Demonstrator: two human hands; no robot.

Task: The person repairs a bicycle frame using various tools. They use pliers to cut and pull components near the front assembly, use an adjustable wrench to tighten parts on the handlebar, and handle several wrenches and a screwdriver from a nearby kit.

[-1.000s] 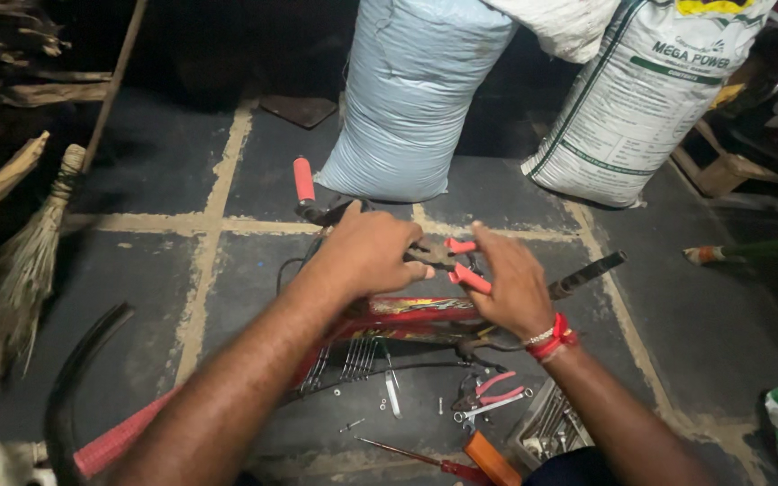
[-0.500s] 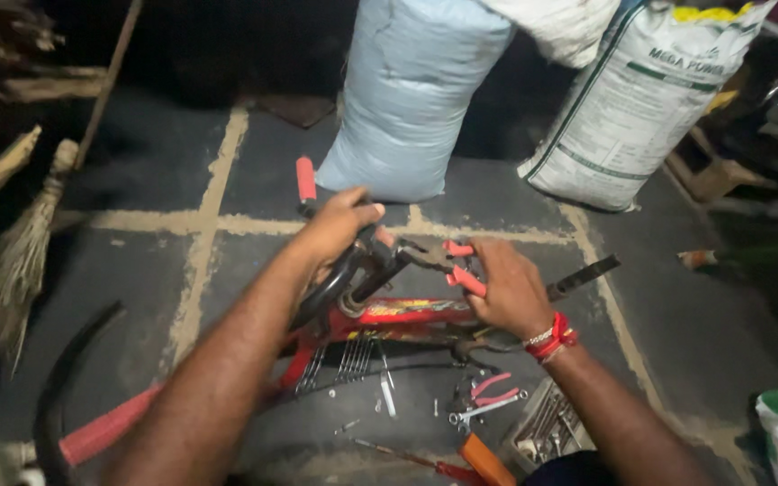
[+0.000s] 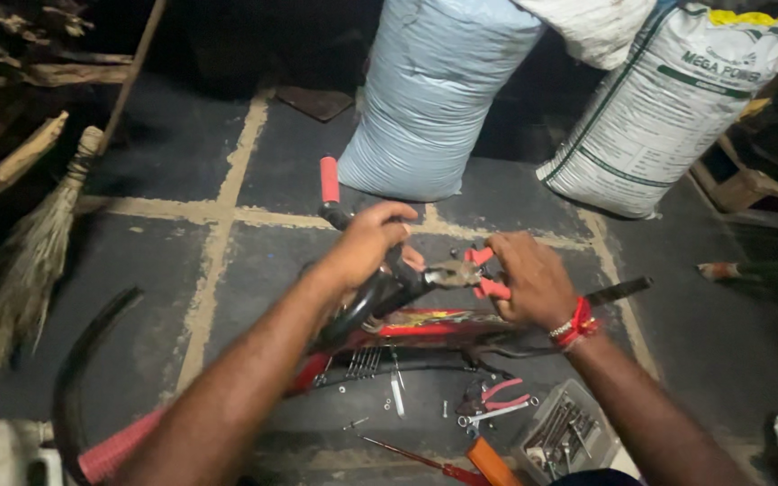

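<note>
A small red bicycle frame (image 3: 434, 326) lies on its side on the dark floor, its black handlebar ending in a red grip (image 3: 329, 179). My left hand (image 3: 368, 243) is closed over the black handlebar stem near the top of the frame. My right hand (image 3: 530, 277) grips red-handled pliers (image 3: 472, 270), whose jaws point left and bite at the stem close to my left fingers. A red thread band sits on my right wrist.
Loose tools lie below the frame: pink-handled pliers (image 3: 494, 396), a spanner (image 3: 493, 413), a screwdriver (image 3: 407, 457), small bolts and a tray of bits (image 3: 562, 434). Two large sacks (image 3: 438, 94) (image 3: 677, 108) stand behind. A broom (image 3: 24, 261) lies left, a black tyre (image 3: 78, 369) front left.
My left hand lifted off the pliers area and took hold of the handlebar stem, raising it. My right hand kept the pliers and brought them to the stem.
</note>
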